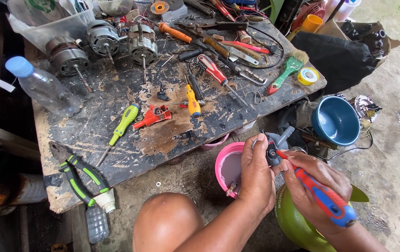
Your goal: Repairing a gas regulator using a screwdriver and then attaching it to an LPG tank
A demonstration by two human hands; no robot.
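Note:
My left hand [256,175] grips a small dark part [272,154] with a grey piece behind it, held low in front of the worn black worktable [116,126]. A red-and-blue-handled screwdriver [323,196] sits in my right hand [316,186], its tip pressed against that part. Both hands hover over a pink tub [225,163] and a green round container [293,224]. My bare knee [167,219] is at the bottom.
The table carries three electric motors [104,39], several screwdrivers, a green-handled screwdriver [123,123], a red plastic piece [153,115], green-black pliers [81,177], a green brush [286,74] and a plastic bottle [44,88]. A blue bowl [336,120] stands on the floor to the right.

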